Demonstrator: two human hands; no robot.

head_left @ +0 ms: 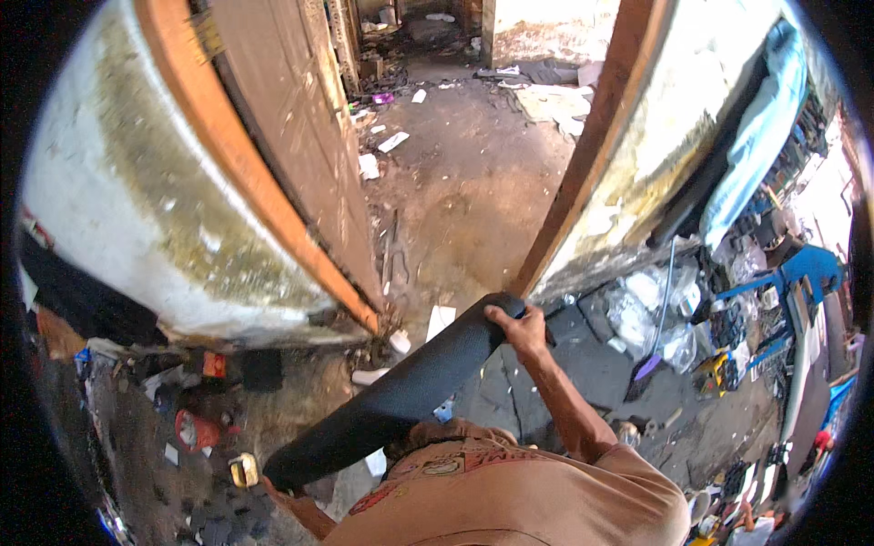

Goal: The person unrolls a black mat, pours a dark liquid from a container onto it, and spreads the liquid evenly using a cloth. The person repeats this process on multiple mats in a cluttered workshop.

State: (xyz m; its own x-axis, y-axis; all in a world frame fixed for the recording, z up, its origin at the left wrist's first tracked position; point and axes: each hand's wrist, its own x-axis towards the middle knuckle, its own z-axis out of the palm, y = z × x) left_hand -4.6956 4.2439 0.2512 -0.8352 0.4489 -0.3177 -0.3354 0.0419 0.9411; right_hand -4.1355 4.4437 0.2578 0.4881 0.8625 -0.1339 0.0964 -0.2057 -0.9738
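A thick black roll of sheet material (391, 400) lies slantwise across in front of my body, its right end farther off and its left end nearer. My right hand (521, 329) is closed on the upper right end, with the thumb on top and the other fingers around the far edge. At the lower left end, my left hand (273, 486) supports the roll; its fingers are mostly hidden by the roll. Whether the sheet is leather, rubber or foam does not show.
Ahead is a doorway between an orange left frame (273, 214) with a brown door (291, 136) and a right frame (592, 150). A red basket (198, 429) stands on the left floor. At right lie clear plastic bags (642, 305), a purple broom (645, 369) and a blue metal frame (806, 270).
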